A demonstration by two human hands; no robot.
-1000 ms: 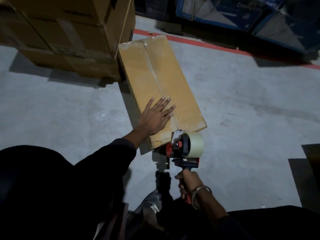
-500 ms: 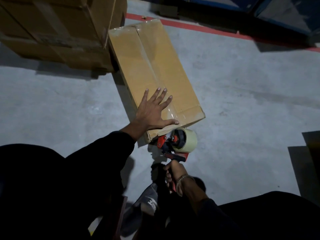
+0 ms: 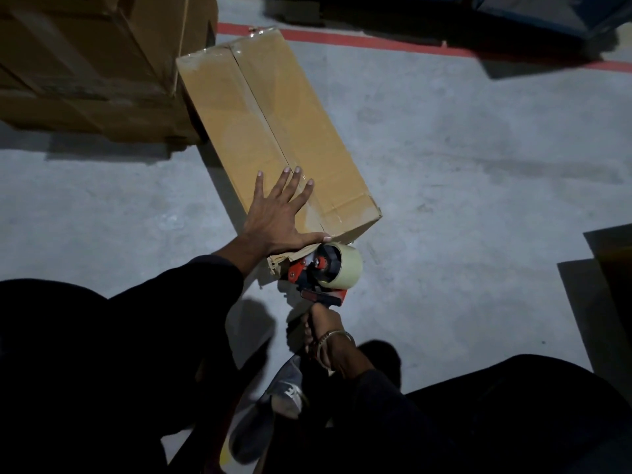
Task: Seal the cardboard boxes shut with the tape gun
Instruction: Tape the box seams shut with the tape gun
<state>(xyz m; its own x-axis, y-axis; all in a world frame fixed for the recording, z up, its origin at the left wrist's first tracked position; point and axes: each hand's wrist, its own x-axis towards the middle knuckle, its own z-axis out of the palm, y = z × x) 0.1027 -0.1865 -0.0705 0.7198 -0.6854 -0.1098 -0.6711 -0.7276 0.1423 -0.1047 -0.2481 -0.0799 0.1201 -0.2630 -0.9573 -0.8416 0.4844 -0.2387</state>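
Observation:
A long brown cardboard box (image 3: 273, 124) lies on the concrete floor, its two top flaps meeting along a taped centre seam. My left hand (image 3: 277, 213) lies flat with spread fingers on the box's near end, thumb along the near edge. My right hand (image 3: 323, 333) grips the handle of a red tape gun (image 3: 321, 275) with a pale tape roll. The gun's head sits against the box's near end face, just below my left thumb.
Larger stacked cardboard boxes (image 3: 95, 63) stand at the back left, touching the long box's far corner. A red floor line (image 3: 376, 42) runs across the back, with dark blue items behind it. My shoe (image 3: 273, 405) is below the gun. A dark object (image 3: 612, 278) sits at the right edge.
The tape gun has moved up from the floor side against the box's near end. My left hand slid toward the near edge, with its thumb now spread along it.

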